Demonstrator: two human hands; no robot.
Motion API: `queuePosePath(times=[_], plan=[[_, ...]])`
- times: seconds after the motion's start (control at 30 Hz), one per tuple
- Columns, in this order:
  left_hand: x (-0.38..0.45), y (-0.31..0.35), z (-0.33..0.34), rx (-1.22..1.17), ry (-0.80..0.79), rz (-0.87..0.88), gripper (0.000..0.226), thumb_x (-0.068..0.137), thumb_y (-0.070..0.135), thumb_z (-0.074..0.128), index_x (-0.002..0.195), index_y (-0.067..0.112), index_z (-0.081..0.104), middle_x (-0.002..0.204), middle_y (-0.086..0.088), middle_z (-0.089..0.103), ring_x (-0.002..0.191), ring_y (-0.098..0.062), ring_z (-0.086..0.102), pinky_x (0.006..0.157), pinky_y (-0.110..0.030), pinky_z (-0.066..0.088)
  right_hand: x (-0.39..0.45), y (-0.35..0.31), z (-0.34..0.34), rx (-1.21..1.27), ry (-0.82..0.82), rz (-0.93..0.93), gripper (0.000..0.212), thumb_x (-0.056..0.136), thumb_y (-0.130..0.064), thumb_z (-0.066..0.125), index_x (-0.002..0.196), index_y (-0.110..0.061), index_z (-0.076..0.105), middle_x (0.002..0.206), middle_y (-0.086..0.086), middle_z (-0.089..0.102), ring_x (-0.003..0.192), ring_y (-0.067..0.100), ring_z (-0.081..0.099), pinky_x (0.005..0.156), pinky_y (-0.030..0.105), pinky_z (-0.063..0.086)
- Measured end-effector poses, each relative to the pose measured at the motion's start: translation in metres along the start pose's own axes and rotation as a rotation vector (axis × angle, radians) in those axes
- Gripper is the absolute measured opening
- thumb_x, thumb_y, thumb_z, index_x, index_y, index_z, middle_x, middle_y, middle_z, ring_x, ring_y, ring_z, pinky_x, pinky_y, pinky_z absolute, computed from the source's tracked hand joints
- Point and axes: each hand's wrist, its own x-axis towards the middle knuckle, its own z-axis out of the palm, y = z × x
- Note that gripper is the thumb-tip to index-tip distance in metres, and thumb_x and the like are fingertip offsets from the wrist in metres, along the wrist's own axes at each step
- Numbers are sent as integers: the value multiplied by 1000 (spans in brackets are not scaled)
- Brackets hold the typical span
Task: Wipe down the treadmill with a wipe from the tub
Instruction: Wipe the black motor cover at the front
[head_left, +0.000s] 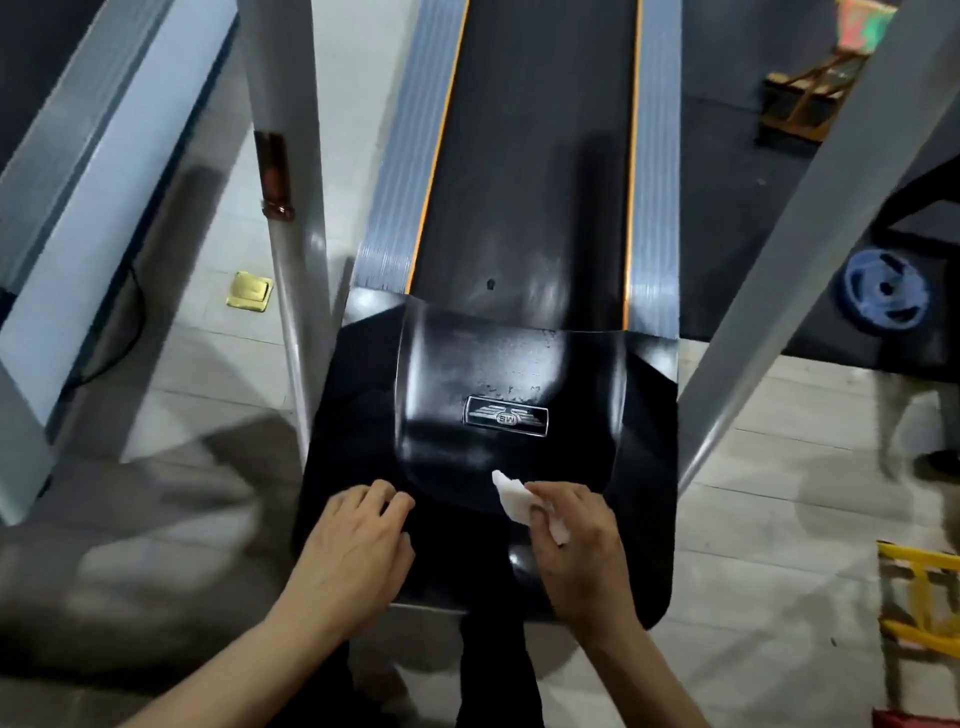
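— What was pictured at the treadmill?

— A crumpled white wipe (511, 501) was seen pressed against the near edge of the treadmill's glossy black motor cover (363, 395), just below the winged metal badge (505, 419). It was pinched between the thumb and curled fingers of the right hand (574, 551), one corner left sticking out toward the badge. The wad appeared to be bunched that way so that a firm pad could be dragged across the plastic.

— And the other hand?

— The left hand (353, 545) was laid on the cover just beside the right, palm down, nothing held, its fingers loosely bent with the tips touching the surface. It was judged to be placed there as a brace while the body was leaned over the hood. Both forearms were extended from the bottom of the frame, wrists low and angled inward.

— How far along was the job judged to be?

— Dull smears and specks were visible on the cover above the badge, so that part was taken to be not yet cleaned. The dark running belt (530, 156), edged in orange between ribbed grey side rails (655, 182), stretched away beyond the cover. The silver uprights (291, 234) rose on either side.

— Was the tub shown?

— No tub was in view. A blue weight plate (885, 292) lay on the dark mat to the right, a brass floor fitting (250, 291) was set into the pale tiles on the left, and part of a yellow frame (919, 597) was caught at the right edge.
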Motion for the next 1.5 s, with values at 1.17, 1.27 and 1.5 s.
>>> queuePosePath(times=[1.17,1.27,1.5], plan=[[298,-117,307,166,33,60,68,101,40,30,164,21,11,171,-8,8,158,-26,5,127,-49,15,354,182,355,-311,-91,-406,39,88,-8,54,125,-12,67,127,13,67,121,33,59,104,38,39],[298,-118,307,161,45,63,68,101,41,30,164,20,13,171,-8,10,158,-27,8,126,-49,17,353,207,337,-436,-6,-483,31,87,-14,50,110,-12,72,110,7,71,114,29,62,106,35,33],[297,-117,309,160,46,52,69,101,42,30,164,22,11,171,-7,7,158,-25,6,127,-49,15,339,332,223,-529,206,17,43,89,0,44,126,-2,66,131,22,64,117,40,62,103,43,45]])
